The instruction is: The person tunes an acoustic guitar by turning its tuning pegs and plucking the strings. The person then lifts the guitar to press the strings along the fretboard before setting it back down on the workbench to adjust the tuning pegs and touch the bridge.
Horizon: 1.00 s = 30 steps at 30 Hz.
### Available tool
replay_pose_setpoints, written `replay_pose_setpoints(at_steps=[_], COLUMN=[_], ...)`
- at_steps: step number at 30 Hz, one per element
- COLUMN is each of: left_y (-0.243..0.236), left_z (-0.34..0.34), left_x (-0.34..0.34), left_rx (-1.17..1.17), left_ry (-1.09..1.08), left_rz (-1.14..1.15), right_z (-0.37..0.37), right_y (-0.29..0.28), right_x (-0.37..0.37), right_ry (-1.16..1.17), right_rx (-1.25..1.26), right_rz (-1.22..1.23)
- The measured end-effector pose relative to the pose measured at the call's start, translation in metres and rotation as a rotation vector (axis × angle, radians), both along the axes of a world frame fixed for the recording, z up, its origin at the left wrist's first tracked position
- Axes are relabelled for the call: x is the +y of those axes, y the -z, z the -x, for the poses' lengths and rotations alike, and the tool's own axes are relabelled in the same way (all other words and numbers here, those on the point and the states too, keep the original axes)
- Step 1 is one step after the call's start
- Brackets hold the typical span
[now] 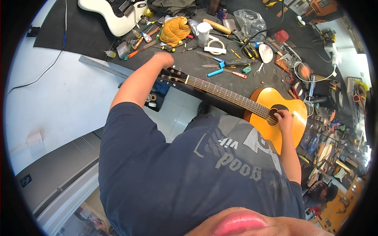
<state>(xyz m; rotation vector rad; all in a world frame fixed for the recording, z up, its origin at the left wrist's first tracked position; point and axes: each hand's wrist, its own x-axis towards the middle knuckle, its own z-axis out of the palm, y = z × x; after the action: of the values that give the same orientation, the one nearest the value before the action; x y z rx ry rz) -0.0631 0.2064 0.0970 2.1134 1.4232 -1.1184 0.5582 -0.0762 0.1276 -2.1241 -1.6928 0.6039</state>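
An acoustic guitar (297, 112) with a golden-yellow top lies slanted across the front of my body, its neck pointing up to the left. At the dark headstock (170, 74), my left hand (162, 59) is curled closed on a tuning peg along the far edge; the fingertips are mostly hidden. Other tuning pegs (168, 82) stick out on the near side. Over the strings beside the sound hole (280, 107) is my right hand (284, 117), fingers bent and drawn together. Whether a pick sits between them is too small to tell.
Beyond the neck, a dark workbench (181, 59) carries a yellow cloth (175, 30), a white cup (204, 33), a blue string winder (216, 70), pliers and several hand tools. A white electric guitar body (104, 15) lies far left. Tools crowd the right side, where another person (321, 192) shows.
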Motion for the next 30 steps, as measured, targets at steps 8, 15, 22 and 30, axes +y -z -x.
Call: replay_pose_setpoints(at_steps=[8,15,22,30], left_y=[0.009,0.007,0.012,0.007], left_z=[0.043,0.054,0.051,0.057], left_x=[0.014,0.011,0.005,0.005], left_rx=[-0.456,-0.534,-0.551,-0.594], left_ry=[-0.324,-0.328,-0.22,-0.58], left_rz=[0.183,0.226,0.118,0.293], right_z=[0.01,0.006,0.008,0.007], right_y=[-0.014,-0.009,-0.011,-0.009], right_x=[-0.002,-0.003,-0.002,-0.004], right_ry=[-0.068,-0.143,-0.106,-0.088], right_rx=[-0.074,-0.176,-0.135,-0.124], right_rz=[0.008,-0.052,-0.027,-0.031])
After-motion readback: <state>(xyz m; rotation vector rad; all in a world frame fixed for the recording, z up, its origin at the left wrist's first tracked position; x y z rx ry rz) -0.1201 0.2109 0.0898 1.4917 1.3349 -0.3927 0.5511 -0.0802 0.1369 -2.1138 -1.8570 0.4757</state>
